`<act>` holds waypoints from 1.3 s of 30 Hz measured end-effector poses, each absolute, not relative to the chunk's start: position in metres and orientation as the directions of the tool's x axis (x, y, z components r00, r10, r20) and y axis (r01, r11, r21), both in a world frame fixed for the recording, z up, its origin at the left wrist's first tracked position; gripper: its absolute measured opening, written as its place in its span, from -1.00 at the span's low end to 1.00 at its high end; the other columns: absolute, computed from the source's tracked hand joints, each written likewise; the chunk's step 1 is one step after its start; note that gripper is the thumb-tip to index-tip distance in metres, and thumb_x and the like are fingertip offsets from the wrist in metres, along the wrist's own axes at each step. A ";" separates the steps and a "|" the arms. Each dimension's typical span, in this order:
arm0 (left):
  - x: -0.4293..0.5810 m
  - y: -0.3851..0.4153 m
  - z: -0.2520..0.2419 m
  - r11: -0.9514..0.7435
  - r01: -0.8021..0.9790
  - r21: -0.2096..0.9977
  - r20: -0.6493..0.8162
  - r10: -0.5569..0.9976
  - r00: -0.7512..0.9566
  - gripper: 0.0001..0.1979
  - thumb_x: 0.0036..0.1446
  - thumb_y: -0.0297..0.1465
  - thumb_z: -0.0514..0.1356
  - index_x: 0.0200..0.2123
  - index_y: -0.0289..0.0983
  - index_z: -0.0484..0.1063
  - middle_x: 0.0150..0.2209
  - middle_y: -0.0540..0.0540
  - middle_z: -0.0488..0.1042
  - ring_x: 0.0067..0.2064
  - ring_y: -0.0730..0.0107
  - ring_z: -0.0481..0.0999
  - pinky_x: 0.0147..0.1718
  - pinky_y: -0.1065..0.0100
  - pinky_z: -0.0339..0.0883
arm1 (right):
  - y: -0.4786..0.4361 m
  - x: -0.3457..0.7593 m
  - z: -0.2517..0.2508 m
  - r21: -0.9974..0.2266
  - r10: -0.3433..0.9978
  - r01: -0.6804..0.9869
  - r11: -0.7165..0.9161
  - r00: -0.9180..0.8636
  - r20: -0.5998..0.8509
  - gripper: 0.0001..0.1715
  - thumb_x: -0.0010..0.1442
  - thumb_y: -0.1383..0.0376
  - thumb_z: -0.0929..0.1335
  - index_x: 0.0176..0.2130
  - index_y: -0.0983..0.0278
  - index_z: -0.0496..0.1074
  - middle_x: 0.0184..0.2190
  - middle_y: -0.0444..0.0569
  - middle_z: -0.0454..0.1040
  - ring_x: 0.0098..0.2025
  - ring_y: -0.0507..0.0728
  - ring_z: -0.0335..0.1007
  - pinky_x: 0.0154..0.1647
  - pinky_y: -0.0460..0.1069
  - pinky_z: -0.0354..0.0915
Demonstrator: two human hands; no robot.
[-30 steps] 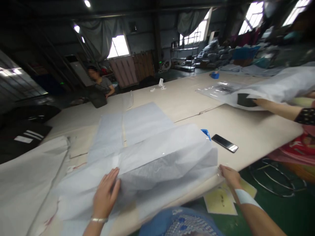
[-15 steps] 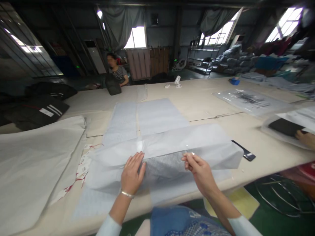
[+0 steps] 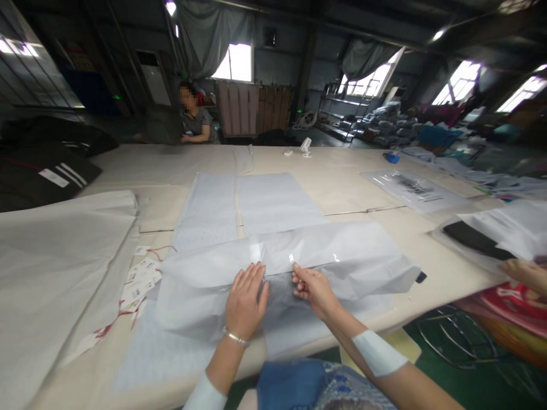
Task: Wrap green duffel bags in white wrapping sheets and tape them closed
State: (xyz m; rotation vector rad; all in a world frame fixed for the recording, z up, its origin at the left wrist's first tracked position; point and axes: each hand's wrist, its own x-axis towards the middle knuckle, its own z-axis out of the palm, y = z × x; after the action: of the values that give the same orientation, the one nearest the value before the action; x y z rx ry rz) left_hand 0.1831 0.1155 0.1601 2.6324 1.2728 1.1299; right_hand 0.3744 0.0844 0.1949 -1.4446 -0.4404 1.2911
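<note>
A large translucent white plastic bag (image 3: 342, 256) lies across a long beige table (image 3: 350, 193) in front of me, with a darker grey item showing through it near the front. My left hand (image 3: 245, 299) lies flat on the bag, fingers stretched out and together. My right hand (image 3: 311, 287) is just right of it, fingers pinched on the folded edge of the bag. The two hands are almost touching at the bag's middle.
Two pale sheets (image 3: 252, 205) lie flat behind the bag. White fabric (image 3: 55, 256) and paper tags (image 3: 139, 279) lie at left, dark garments (image 3: 43, 171) at far left. A person (image 3: 194, 119) sits at the far side. Another person's hand (image 3: 527, 273) and bagged items (image 3: 491, 233) are at right.
My right hand has slid left along the bag's edge, from the right corner to the middle beside my left hand. The phone is now nearly hidden under the bag.
</note>
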 end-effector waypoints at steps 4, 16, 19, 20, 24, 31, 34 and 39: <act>0.183 0.117 0.160 -0.678 0.666 0.312 0.611 0.680 0.406 -0.59 0.30 -0.39 0.06 0.20 -0.29 0.28 0.18 -0.19 0.38 0.23 0.16 0.33 0.20 0.03 0.19 | 0.088 0.370 0.193 -0.886 0.799 -0.300 -0.352 0.396 -0.452 -0.55 0.01 0.01 0.50 -0.46 0.35 0.44 -0.59 -0.15 0.37 -0.63 -0.08 0.20 -0.58 -0.13 0.37; 0.183 0.119 0.158 -0.688 0.657 0.308 0.616 0.670 0.413 -0.59 0.30 -0.39 0.07 0.20 -0.30 0.27 0.19 -0.20 0.37 0.23 0.16 0.32 0.21 0.05 0.17 | 0.096 0.381 0.197 -0.847 0.794 0.052 -0.530 0.381 -0.473 -0.48 0.09 -0.08 0.42 -0.55 0.30 0.39 -0.66 -0.06 0.44 -0.69 -0.01 0.29 -0.67 -0.12 0.29; 0.183 0.119 0.157 -0.687 0.666 0.292 0.621 0.666 0.414 -0.58 0.30 -0.40 0.07 0.20 -0.30 0.26 0.19 -0.19 0.37 0.23 0.17 0.32 0.22 0.07 0.15 | 0.094 0.385 0.192 -0.823 0.801 0.149 -0.549 0.374 -0.467 -0.42 0.11 -0.13 0.37 -0.60 0.27 0.36 -0.73 -0.07 0.40 -0.71 0.01 0.28 -0.71 -0.12 0.24; 0.183 0.119 0.157 -0.687 0.668 0.286 0.622 0.664 0.416 -0.58 0.30 -0.40 0.07 0.21 -0.30 0.25 0.19 -0.18 0.37 0.23 0.18 0.32 0.22 0.07 0.15 | 0.093 0.386 0.190 -0.823 0.808 0.164 -0.544 0.366 -0.462 -0.41 0.11 -0.14 0.36 -0.62 0.26 0.35 -0.74 -0.08 0.39 -0.72 0.01 0.27 -0.71 -0.12 0.23; 0.182 0.119 0.158 -0.685 0.677 0.269 0.609 0.665 0.432 -0.57 0.29 -0.40 0.08 0.21 -0.28 0.24 0.19 -0.17 0.37 0.24 0.19 0.32 0.23 0.09 0.13 | 0.077 0.388 0.180 -0.827 0.831 0.192 -0.528 0.316 -0.458 -0.41 0.12 -0.10 0.36 -0.66 0.25 0.31 -0.75 -0.09 0.38 -0.72 0.01 0.27 -0.71 -0.11 0.22; 0.182 0.121 0.156 -0.693 0.669 0.269 0.588 0.668 0.455 -0.53 0.29 -0.31 0.06 0.25 -0.22 0.21 0.19 -0.16 0.37 0.23 0.15 0.33 0.23 0.05 0.11 | 0.012 0.461 0.201 -0.938 0.952 0.244 -0.245 0.246 -0.184 -0.50 0.17 -0.06 0.35 -0.51 0.29 0.47 -0.60 -0.07 0.51 -0.65 0.00 0.34 -0.59 -0.12 0.25; 0.179 0.125 0.150 -0.690 0.669 0.277 0.572 0.677 0.462 -0.50 0.28 -0.24 0.04 0.26 -0.18 0.19 0.21 -0.16 0.35 0.22 0.11 0.33 0.24 0.02 0.09 | -0.012 0.549 0.204 -0.971 0.755 0.203 -0.123 0.654 0.041 -0.50 0.16 -0.08 0.36 -0.43 0.31 0.52 -0.57 -0.06 0.50 -0.57 0.01 0.37 -0.45 -0.10 0.34; 0.162 0.138 0.132 -0.672 0.692 0.264 0.472 0.716 0.515 -0.45 0.25 -0.23 0.04 0.30 -0.13 0.11 0.23 -0.15 0.31 0.25 0.05 0.29 0.25 -0.06 0.09 | -0.027 0.697 0.157 -0.981 0.214 0.076 -0.180 0.976 0.037 -0.40 0.16 -0.10 0.30 -0.22 0.37 0.52 -0.31 0.11 0.57 -0.40 0.10 0.48 -0.31 -0.02 0.43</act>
State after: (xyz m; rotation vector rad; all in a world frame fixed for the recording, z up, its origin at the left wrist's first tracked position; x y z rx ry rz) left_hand 0.1620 0.1376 0.1318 2.6974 1.2531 0.8706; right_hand 0.6968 -0.0267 0.1569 -1.7520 -0.2169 0.1244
